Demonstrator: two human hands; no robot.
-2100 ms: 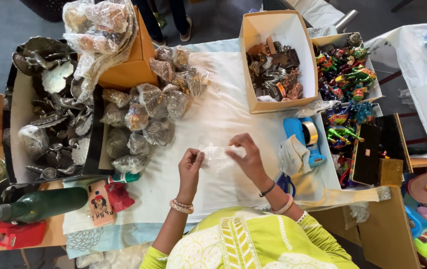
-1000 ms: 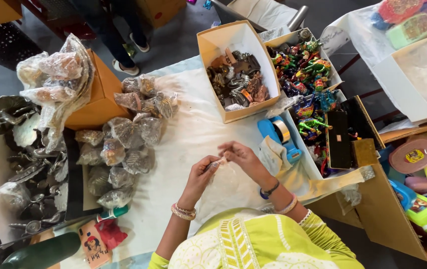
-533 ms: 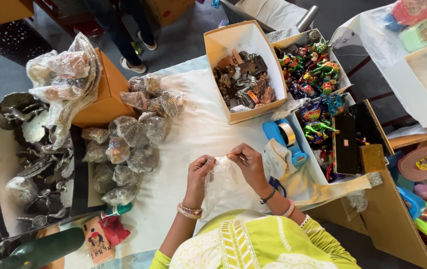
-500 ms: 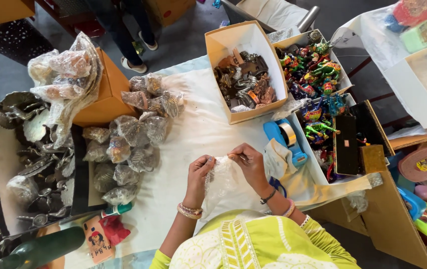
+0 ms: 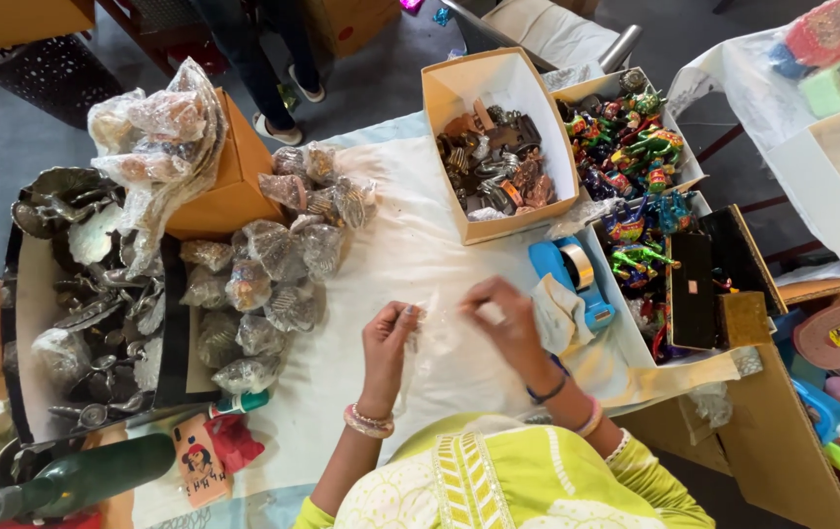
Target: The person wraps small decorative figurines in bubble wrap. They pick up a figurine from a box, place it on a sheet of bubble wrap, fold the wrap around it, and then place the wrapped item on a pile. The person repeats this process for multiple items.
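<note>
Both hands working over white cloth (image 5: 410,245): left hand (image 5: 388,338) and right hand (image 5: 506,321) pinching clear plastic bag (image 5: 437,328) between fingertips, holding it just above cloth. Lying near left: pile of wrapped figurines (image 5: 263,279). Sitting just right: blue tape dispenser (image 5: 573,279).

The right hand (image 5: 508,328) was motion-blurred; the thin clear plastic bag (image 5: 437,333) it pinched with the left hand (image 5: 386,343) hid its contents, too small to tell.

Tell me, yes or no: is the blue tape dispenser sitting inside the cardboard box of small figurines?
No, the blue tape dispenser lies on the white cloth, just outside the cardboard box.
</note>
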